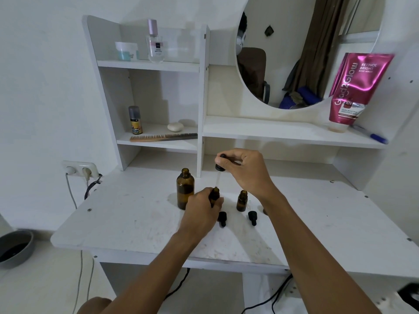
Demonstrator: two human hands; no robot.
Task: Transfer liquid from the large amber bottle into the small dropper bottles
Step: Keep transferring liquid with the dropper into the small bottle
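The large amber bottle (184, 188) stands uncapped on the white table (136, 218). Just to its right, my left hand (201, 209) grips a small amber dropper bottle (214, 194), with only the bottle's neck showing. Above it, my right hand (244, 171) pinches the black bulb of a dropper (220, 164). The dropper's glass pipette points down, and its tip is right at the mouth of the held bottle. A second small bottle (242, 201) stands open further right. Two black dropper caps (222, 219) (252, 217) lie in front of the bottles.
A white shelf unit (201, 100) rises behind the bottles with a comb (163, 137), a spray can and a perfume bottle on it. On the right ledge lean a pink tube (358, 87) and a blue pen. A wall socket (79, 169) with cables is at left.
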